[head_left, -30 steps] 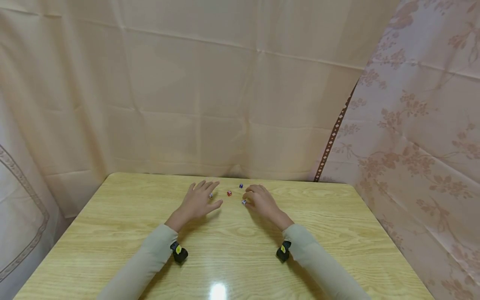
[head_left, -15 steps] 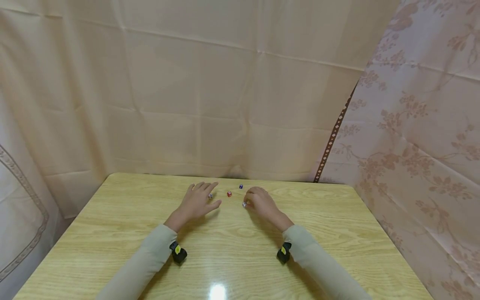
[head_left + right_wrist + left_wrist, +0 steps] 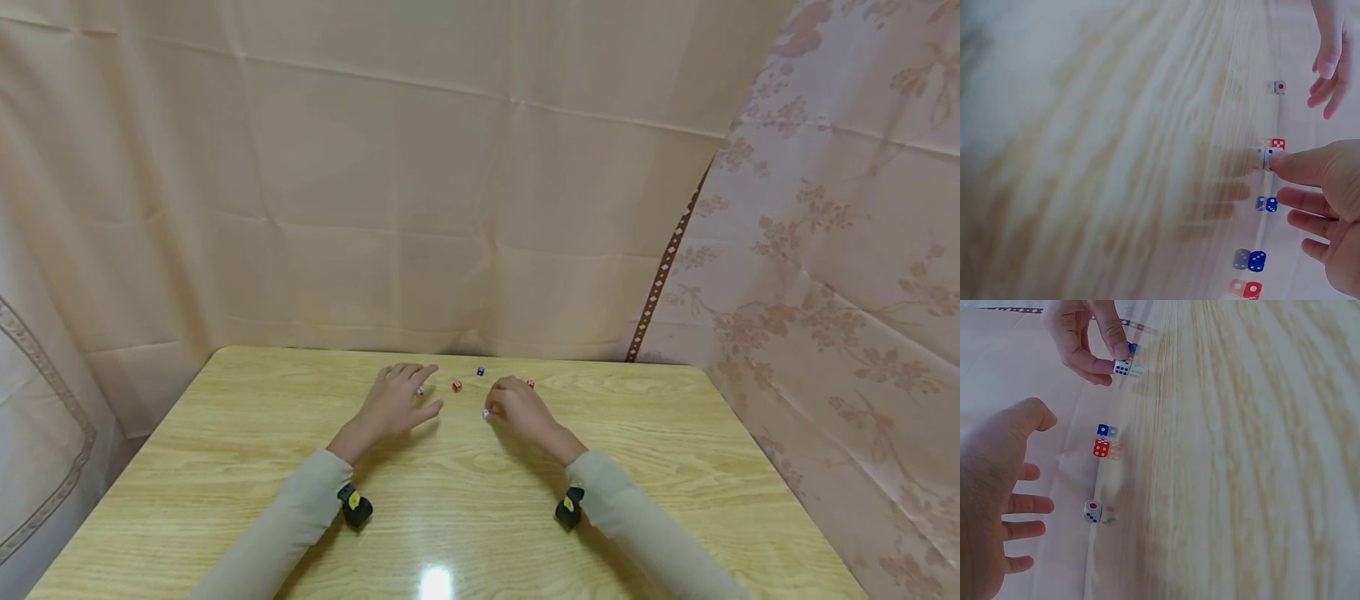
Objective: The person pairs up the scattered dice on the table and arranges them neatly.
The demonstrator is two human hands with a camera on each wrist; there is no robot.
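Observation:
My right hand [image 3: 522, 410] is at the table's far half, its thumb and index finger pinching a white die [image 3: 1122, 367] at the tabletop. In the right wrist view its thumb covers part of that white die [image 3: 1269, 159]. My left hand [image 3: 390, 402] hovers with spread fingers and holds nothing. Beside it rests another white die [image 3: 1092, 511] with a red pip. Between the hands lie a red die [image 3: 457, 387] and a blue die [image 3: 481, 372]. Past the right hand are another red die [image 3: 1252, 290] and another blue die [image 3: 1257, 261].
The pale wooden table [image 3: 450, 500] ends at a beige curtain [image 3: 375, 208] behind the dice. A flowered cloth [image 3: 840, 333] hangs along the right side. The glossy top mirrors the dice. Each wrist wears a black camera [image 3: 356, 507].
My right fingers have closed in on the white die, which has shifted slightly toward me. A red die has come into sight behind the right hand. The left hand stays nearly still.

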